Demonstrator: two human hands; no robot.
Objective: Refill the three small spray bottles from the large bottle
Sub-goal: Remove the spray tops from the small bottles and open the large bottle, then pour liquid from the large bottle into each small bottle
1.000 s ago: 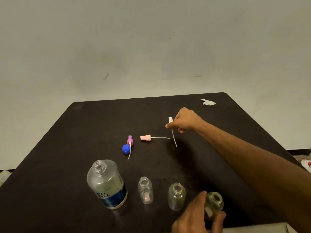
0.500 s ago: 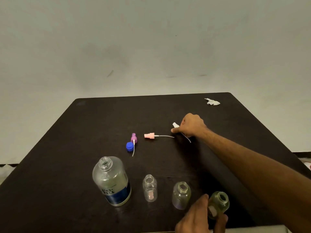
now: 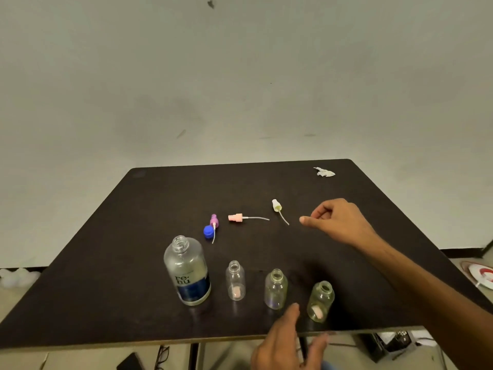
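All 3 small clear plastic spray bottles [image 3: 276, 289] stand uncapped in a row near the table's front edge, just right of the large clear bottle with the blue label [image 3: 187, 272]. Right hand [image 3: 337, 220] hovers loosely curled, holding nothing; left hand [image 3: 286, 343] is relaxed, empty. The small ones look light and tippy, so I'd pinch 1 mid-body. The big one looks slick, so wrap around its label.

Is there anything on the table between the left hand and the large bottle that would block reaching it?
Two small bottles, one beside the large bottle and one nearer the left hand, stand along that path. The hand would likely reach over or in front of them.
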